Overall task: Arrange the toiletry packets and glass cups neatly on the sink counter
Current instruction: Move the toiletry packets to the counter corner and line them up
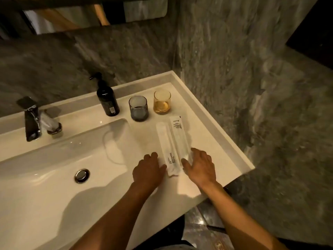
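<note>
Two long white toiletry packets lie side by side on the white counter [212, 141], right of the basin. The left packet [166, 147] reads "brushing teeth"; the right packet [178, 134] lies slightly farther back. Behind them stand a grey glass cup [138, 108] and an amber glass cup [162, 101], upright and a little apart. My left hand [148, 170] rests flat on the counter against the near left side of the left packet. My right hand [200, 166] lies with spread fingers on the near end of the right packet. Neither hand grips anything.
A dark pump bottle [107, 98] stands left of the cups. A chrome faucet [34, 118] sits at the back left over the basin with its drain [82, 175]. Grey stone walls close the back and right. The counter's right edge drops to the floor.
</note>
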